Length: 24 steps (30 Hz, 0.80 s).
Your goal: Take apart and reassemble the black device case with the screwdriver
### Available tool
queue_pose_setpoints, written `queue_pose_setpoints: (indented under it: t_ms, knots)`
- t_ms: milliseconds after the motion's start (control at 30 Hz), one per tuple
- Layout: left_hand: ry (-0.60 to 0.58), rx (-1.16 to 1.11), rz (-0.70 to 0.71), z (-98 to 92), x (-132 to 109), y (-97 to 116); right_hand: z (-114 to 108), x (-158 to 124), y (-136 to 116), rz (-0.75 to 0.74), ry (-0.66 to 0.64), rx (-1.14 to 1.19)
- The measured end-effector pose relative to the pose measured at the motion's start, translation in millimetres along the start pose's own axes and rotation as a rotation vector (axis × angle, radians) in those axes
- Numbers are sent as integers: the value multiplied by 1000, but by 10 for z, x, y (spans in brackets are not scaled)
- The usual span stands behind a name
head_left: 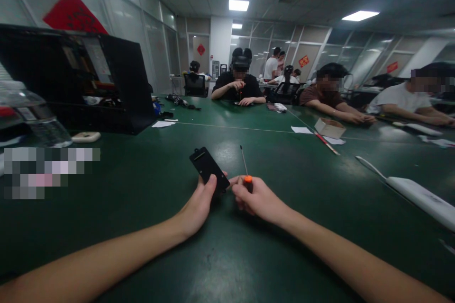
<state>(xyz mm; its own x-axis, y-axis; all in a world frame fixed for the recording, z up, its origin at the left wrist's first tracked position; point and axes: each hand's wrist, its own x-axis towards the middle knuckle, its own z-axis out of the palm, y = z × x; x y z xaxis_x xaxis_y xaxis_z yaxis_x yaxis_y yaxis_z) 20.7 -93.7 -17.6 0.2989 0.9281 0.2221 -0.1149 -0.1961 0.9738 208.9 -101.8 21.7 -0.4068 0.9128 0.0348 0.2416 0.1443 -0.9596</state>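
My left hand [201, 201] is closed around a flat black rectangular part [208, 166] with small tabs at its ends, a slot near its top and a few screw-like dots. The thumb presses on its face, and the part is tilted up above the green table [159, 265]. Just to the right, my right hand [259, 199] grips a screwdriver [248, 180] with an orange and dark handle. Its thin metal shaft points up and away from me, apart from the black part. A finger of this hand reaches toward the part's lower edge; whether it touches, I cannot tell.
At left stand an open black computer case [131, 85] and a clear plastic bottle [44, 118]. A small box [330, 128] and a red pencil-like stick [327, 144] lie ahead right, near a long white device [419, 196]. Several people sit around the table.
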Motion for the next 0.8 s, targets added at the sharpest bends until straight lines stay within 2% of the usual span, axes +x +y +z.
queue_pose_setpoints:
  t_ms: [100, 233, 467, 567, 633, 667, 733, 800]
  knots:
    - [-71, 86, 5, 13, -21, 57, 97, 31, 29, -16, 49, 152]
    - [-99, 135, 34, 37, -19, 121, 80, 10, -22, -35, 58, 237]
    - [-109, -45, 38, -37, 138, 133, -79, -16, -5, -11, 9, 291]
    - [-65, -72, 120, -155, 237, 127, -142, -4, 34, 27, -19, 234]
    - [-70, 48, 235, -239, 280, 141, -181, 2, 52, 70, -49, 161]
    - [-97, 177, 305, -272, 289, 157, -197, 2, 57, 96, -64, 123]
    - [-254, 491, 409, -309, 277, 204, -216, -4, 56, 149, -89, 54]
    - [-371, 665, 467, -300, 241, 256, -218, -16, 40, 156, -112, -31]
